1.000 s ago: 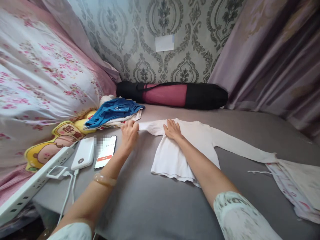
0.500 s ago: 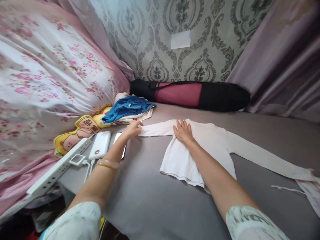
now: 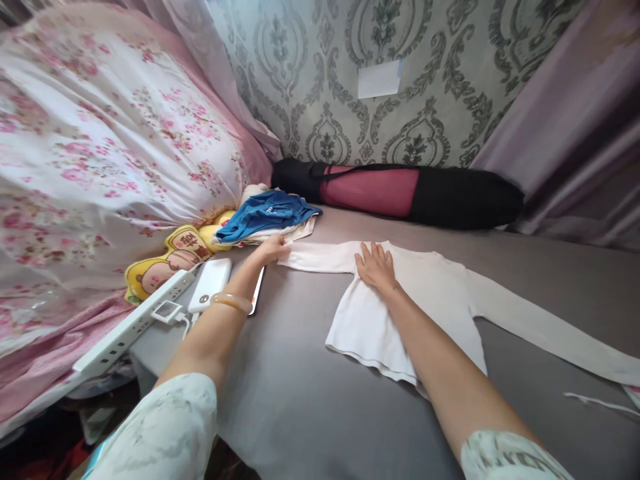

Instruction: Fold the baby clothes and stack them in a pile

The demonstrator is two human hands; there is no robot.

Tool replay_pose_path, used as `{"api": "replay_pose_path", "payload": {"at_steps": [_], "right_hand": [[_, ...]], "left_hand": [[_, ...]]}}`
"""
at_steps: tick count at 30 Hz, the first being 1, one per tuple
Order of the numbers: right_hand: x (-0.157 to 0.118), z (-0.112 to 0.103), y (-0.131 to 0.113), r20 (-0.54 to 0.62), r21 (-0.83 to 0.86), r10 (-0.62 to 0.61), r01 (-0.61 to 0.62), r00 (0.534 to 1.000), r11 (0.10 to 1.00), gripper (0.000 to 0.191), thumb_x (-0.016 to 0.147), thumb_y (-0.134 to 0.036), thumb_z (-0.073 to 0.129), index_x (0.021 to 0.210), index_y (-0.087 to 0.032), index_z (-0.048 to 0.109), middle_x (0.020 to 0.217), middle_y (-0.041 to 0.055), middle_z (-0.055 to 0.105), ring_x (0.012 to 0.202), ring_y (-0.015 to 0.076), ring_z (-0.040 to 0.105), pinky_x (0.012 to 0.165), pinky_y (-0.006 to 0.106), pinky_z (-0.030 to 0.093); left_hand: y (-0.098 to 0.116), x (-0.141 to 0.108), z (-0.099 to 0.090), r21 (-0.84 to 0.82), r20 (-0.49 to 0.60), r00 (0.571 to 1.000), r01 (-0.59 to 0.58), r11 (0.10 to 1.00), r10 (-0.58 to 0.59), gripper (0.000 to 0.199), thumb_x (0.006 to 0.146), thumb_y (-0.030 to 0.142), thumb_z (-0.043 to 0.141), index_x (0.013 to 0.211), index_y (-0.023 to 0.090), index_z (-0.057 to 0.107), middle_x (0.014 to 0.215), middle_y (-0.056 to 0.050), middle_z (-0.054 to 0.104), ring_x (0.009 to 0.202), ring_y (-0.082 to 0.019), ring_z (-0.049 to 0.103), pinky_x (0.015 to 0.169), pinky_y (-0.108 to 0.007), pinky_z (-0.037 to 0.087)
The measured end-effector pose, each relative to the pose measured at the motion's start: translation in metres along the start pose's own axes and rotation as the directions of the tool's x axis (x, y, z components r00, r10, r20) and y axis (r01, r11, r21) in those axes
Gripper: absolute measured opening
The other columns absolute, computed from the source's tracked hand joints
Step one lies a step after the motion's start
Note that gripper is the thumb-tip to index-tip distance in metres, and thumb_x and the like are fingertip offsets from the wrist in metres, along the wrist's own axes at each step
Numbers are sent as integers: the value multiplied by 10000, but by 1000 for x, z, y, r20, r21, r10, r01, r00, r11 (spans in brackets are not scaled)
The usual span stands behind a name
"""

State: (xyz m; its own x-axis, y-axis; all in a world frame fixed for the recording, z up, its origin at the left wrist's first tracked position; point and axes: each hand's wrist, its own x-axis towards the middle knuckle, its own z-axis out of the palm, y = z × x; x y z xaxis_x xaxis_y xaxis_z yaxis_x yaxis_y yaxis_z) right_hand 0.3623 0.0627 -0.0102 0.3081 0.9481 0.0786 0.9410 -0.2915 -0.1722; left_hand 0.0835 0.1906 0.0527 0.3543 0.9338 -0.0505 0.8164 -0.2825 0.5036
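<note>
A white long-sleeved shirt [image 3: 440, 300] lies spread on the grey sheet [image 3: 295, 373], its sleeves stretched out to both sides. At the cuff of its left-hand sleeve, my left hand [image 3: 274, 249] is closed on the fabric. My right hand [image 3: 376, 267] rests flat on the shirt near the shoulder, fingers spread. The far sleeve runs off toward the right edge of the view. Just beyond my left hand sits a pile of folded clothes with a blue garment [image 3: 270, 215] on top. Beneath my left forearm, a phone [image 3: 257, 293] is partly hidden.
To the left are a white power bank [image 3: 211, 283], a power strip [image 3: 135, 323] with a plugged-in charger, and a yellow cartoon cushion [image 3: 160, 270]. A long black and red bag [image 3: 370, 192] lies along the wall. A white cord [image 3: 595, 401] is at the right.
My left hand has closed more tightly around the sleeve cuff. My right hand stays flat on the shirt. The whole view has shifted slightly, so things appear further right.
</note>
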Motion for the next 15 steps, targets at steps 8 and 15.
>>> {"api": "replay_pose_path", "payload": {"at_steps": [8,15], "right_hand": [[-2,-4,-3,29,6,14,-14,999,1000,583,995,-470,196,1505,-214,319,1582,118,242,1457,268,161,1155,466,92],[-2,-3,-4,33,28,26,-27,999,999,586,994,-474,207,1508,-215,318,1587,113,232,1460,263,155,1158,465,87]], "left_hand": [[4,2,31,301,-148,989,51,952,-6,323,826,163,461,1125,109,572,1047,-210,666,1015,-299,631,838,-380,484],[52,-4,43,446,-252,968,125,886,-10,375,849,37,359,1145,-18,580,1190,-336,542,1183,-416,505,936,-520,379]]}}
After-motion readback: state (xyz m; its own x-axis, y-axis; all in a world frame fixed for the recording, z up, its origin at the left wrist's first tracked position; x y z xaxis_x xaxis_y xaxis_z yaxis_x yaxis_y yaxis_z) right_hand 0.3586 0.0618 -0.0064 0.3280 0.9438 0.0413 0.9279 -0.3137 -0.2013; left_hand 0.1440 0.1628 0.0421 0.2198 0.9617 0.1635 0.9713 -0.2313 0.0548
